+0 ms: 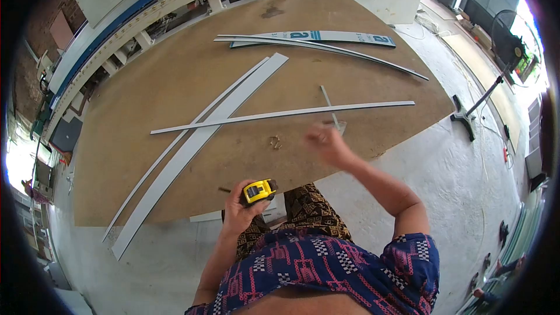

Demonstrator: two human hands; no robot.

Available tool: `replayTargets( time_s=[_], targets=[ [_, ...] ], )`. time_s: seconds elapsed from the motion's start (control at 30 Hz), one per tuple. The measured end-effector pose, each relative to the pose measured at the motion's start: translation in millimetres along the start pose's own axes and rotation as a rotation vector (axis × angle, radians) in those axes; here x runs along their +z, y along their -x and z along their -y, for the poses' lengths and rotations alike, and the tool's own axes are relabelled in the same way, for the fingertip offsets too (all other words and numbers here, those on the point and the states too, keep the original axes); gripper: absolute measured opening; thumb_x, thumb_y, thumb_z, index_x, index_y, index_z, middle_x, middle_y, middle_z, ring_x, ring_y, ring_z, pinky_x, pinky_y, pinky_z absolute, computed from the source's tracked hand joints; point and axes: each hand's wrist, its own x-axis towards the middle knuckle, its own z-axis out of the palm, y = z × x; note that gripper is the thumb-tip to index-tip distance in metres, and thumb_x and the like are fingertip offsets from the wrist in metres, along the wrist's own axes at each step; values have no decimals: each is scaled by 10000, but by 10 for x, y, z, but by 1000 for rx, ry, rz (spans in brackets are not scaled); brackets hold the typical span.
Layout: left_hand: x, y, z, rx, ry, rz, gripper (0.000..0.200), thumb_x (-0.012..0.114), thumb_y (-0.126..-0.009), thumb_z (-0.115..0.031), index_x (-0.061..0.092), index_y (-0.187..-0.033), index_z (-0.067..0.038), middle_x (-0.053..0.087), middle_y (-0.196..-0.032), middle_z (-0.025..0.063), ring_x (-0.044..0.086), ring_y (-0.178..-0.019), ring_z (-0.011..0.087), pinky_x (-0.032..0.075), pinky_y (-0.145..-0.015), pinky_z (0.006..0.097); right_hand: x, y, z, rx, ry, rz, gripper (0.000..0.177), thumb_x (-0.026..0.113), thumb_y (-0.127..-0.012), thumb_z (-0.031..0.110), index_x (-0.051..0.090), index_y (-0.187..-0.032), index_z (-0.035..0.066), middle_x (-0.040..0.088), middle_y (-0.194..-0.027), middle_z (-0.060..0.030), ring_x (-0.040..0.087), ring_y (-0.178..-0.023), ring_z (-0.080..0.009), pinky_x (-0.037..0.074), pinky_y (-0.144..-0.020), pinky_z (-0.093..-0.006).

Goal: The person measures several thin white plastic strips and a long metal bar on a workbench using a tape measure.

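Observation:
A yellow and black tape measure (259, 191) is gripped in my left hand (238, 209), close to the near edge of the brown board (128, 87). A short dark stick (224, 189) pokes out on the left side of that hand. My right hand (329, 146) is over the board at the right, blurred by motion, so its fingers do not show clearly. Just beyond it lies a long narrow white strip (291, 112), crossing over a wide white strip (201, 134). A short thin strip (327, 98) passes beneath the long one. Several small brass-coloured pieces (275, 142) lie left of my right hand.
At the back of the board are more narrow strips (350, 53) and a panel with blue lettering (350, 37). Behind stands a long machine with a blue stripe (140, 0). A fan on a stand (487, 90) is on the floor (443, 181) at the right.

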Motion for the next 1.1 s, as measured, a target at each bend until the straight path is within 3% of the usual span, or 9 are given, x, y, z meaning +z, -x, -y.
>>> replayTargets(
  time_s=[0.1, 0.2, 0.47, 0.6, 0.7, 0.8, 0.9, 1.0, 1.1],
  targets=[
    [75, -85, -29, 48, -75, 63, 425, 716, -733, -39, 488, -1091, -32, 565, -923, 28, 532, -806, 79, 471, -701, 224, 288, 241, 326, 3, -289, 170, 206, 591, -870, 161, 559, -958, -23, 573, -747, -33, 506, -677, -93, 420, -577, -246],
    [120, -94, 1, 92, -189, 75, 437, 730, -719, -57, 491, -1083, -45, 552, -920, 28, 527, -815, 90, 462, -714, 243, 407, 371, 546, 198, -419, 293, 239, 597, -852, 219, 577, -927, -7, 571, -688, -108, 526, -625, -134, 437, -561, -303],
    [83, 30, 142, 214, -393, 23, 484, 740, -703, -70, 468, -1102, -69, 535, -1004, 64, 527, -889, 130, 445, -775, 286, 734, 464, 447, -21, -277, 177, 229, 551, -875, 204, 588, -910, -20, 583, -713, -148, 576, -618, -203, 448, -568, -321],
    [69, 53, 123, 277, -191, 9, 513, 734, -698, -34, 453, -1125, -82, 529, -1044, 66, 526, -936, 137, 445, -801, 288, 729, 496, 698, -33, -274, 153, 227, 556, -866, 200, 591, -897, -21, 590, -723, -181, 604, -627, -254, 452, -563, -337],
    [119, 142, 147, 127, 114, 42, 509, 719, -704, 9, 461, -1131, -87, 527, -1070, 56, 522, -994, 132, 443, -846, 288, 738, 518, 685, -19, -220, 201, 234, 552, -886, 201, 572, -895, -33, 571, -722, -91, 514, -640, -105, 426, -554, -274],
    [91, 191, 315, 20, 216, 21, 515, 723, -704, 9, 458, -1134, -91, 528, -1069, 42, 540, -958, 121, 466, -819, 277, 709, 512, 737, 14, -185, 226, 218, 559, -880, 187, 578, -899, -29, 580, -729, -99, 526, -632, -107, 430, -540, -278],
    [84, 183, 317, 44, 93, -10, 511, 732, -699, -1, 463, -1125, -87, 545, -1018, 40, 552, -923, 118, 472, -793, 275, 749, 510, 663, -57, -150, 201, 204, 562, -877, 174, 581, -905, -27, 580, -734, -100, 529, -646, -109, 435, -554, -283],
    [57, 138, 192, 75, -113, 13, 469, 736, -705, -24, 481, -1095, -80, 562, -952, 28, 556, -891, 111, 472, -766, 270, 774, 506, 601, -48, -181, 161, 234, 590, -842, 198, 598, -894, -30, 605, -762, -185, 617, -654, -262, 463, -567, -326],
    [63, 105, 169, 133, -250, -9, 438, 738, -702, -39, 495, -1064, -73, 578, -917, 49, 574, -849, 136, 470, -733, 275, 814, 563, 456, 39, -250, 176, 238, 586, -847, 188, 597, -924, -37, 610, -786, -166, 604, -687, -216, 461, -608, -310]
  ],
)
